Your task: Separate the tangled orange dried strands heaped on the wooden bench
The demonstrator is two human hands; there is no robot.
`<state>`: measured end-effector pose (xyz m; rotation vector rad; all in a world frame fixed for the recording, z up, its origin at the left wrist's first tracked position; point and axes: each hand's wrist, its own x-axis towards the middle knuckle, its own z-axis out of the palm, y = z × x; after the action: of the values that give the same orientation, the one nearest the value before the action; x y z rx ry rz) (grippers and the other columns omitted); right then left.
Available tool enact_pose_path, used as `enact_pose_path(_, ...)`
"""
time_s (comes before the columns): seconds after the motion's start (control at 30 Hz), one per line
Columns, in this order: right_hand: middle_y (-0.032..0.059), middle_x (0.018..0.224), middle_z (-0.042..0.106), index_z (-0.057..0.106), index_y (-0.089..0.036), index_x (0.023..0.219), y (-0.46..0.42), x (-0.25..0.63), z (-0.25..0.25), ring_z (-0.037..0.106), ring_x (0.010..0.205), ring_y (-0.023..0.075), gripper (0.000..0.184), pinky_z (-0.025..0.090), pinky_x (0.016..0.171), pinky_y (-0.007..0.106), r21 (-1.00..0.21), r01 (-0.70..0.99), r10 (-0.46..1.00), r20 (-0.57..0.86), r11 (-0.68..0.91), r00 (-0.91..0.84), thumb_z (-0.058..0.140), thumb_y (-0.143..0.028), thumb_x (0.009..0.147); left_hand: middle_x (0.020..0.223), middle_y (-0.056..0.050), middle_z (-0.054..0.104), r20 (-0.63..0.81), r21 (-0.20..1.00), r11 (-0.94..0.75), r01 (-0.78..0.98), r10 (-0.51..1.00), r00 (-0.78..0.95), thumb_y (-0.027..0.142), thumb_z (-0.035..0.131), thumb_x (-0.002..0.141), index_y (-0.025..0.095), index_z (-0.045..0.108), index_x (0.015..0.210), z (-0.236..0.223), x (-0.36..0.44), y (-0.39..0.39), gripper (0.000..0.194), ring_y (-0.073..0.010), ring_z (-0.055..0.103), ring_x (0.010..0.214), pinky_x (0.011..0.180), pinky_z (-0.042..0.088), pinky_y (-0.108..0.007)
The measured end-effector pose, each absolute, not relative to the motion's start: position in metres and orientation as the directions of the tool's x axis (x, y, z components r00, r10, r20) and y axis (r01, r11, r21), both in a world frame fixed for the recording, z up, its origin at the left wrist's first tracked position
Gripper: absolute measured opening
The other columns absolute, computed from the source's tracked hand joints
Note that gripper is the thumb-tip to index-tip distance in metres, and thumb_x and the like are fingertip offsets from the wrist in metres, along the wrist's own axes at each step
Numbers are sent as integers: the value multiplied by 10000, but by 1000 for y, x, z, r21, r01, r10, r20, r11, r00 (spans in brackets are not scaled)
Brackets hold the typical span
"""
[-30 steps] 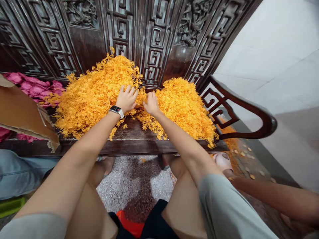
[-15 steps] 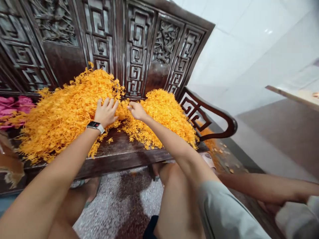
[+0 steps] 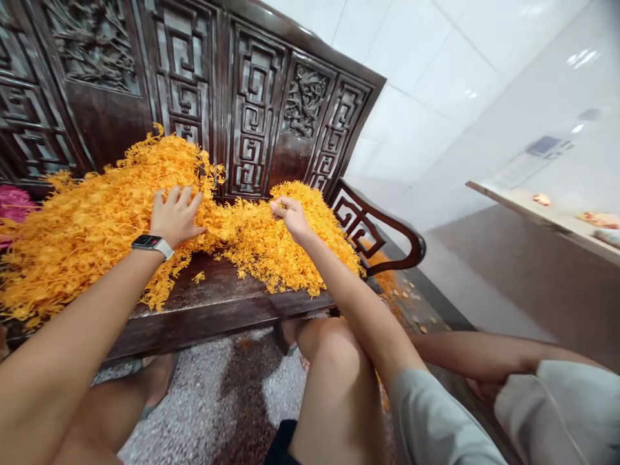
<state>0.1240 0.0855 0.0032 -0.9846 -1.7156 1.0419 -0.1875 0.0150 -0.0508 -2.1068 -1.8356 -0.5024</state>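
Note:
Two heaps of orange artificial flower sprigs lie on a dark carved wooden bench (image 3: 213, 310): a big heap (image 3: 87, 219) on the left and a smaller heap (image 3: 290, 245) on the right. My left hand (image 3: 174, 216), with a smartwatch on the wrist, presses flat on the big heap, fingers spread. Over the top of the smaller heap, my right hand (image 3: 289, 216) pinches an orange sprig (image 3: 277, 207) between its fingertips.
Pink flowers (image 3: 12, 203) show at the far left. The bench's armrest (image 3: 382, 239) curves out on the right, with orange bits on the floor (image 3: 411, 303) beyond it. Another person's arm (image 3: 484, 358) reaches in at the lower right. A counter (image 3: 547, 223) stands at the right.
The view has swung to the right. My hands have drawn apart: the left stays on the big heap, the right has lifted toward the smaller heap with a pinched sprig.

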Motion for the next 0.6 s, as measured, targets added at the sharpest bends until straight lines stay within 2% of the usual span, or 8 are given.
enact_pose_path(0.07,10,707,608,569,-228,704,82,125,9,561,688,160,323,463,721,306,-924,154,912,298,350,-282,767,-415,878,1739,-296,409,451,8,-157,988,882,136,506,628,941,127,384,1704,-49,-188,13,886,-514,337,1618,1269,242,-711)
enact_pose_path(0.17,26,768,624,540,-237,736,83,126,16,588,731,169,292,486,746,320,-940,130,932,281,315,-230,715,-385,916,1758,-279,392,437,23,-176,984,887,148,613,642,932,153,374,1716,-47,-196,7,948,-526,299,1636,1283,211,-718)
enact_pose_path(0.27,46,854,657,456,-256,803,93,147,36,640,816,194,279,507,764,339,-962,54,962,261,266,-82,641,-395,960,1769,-270,378,412,1,-164,986,899,149,696,660,912,174,378,1719,-50,-207,2,1001,-516,288,1642,1291,194,-708)
enact_pose_path(0.33,42,866,656,376,-271,827,102,173,54,664,865,210,350,516,762,346,-956,10,952,294,294,79,612,-475,985,1768,-264,382,403,-21,-162,987,902,157,688,654,924,182,394,1710,-54,-210,-1,971,-504,292,1642,1293,187,-702)
enact_pose_path(0.4,29,850,641,365,-279,841,106,198,67,657,828,206,444,517,735,339,-933,21,911,355,358,212,595,-626,994,1767,-261,384,401,-36,-162,986,901,163,654,641,946,178,406,1703,-58,-208,-1,924,-492,285,1646,1301,172,-695)
enact_pose_path(0.5,8,765,606,489,-281,866,97,214,59,576,648,168,510,491,635,310,-945,66,933,328,321,151,594,-769,967,1753,-264,401,390,-44,-178,983,903,181,579,653,963,161,420,1691,-60,-195,1,871,-482,277,1649,1312,149,-679)
enact_pose_path(0.6,-9,645,563,589,-252,833,81,204,26,485,533,137,538,439,545,290,-961,168,975,211,219,-63,702,-774,906,1732,-260,427,370,-60,-204,977,904,212,508,670,962,159,437,1678,-59,-183,4,830,-481,292,1636,1315,137,-677)
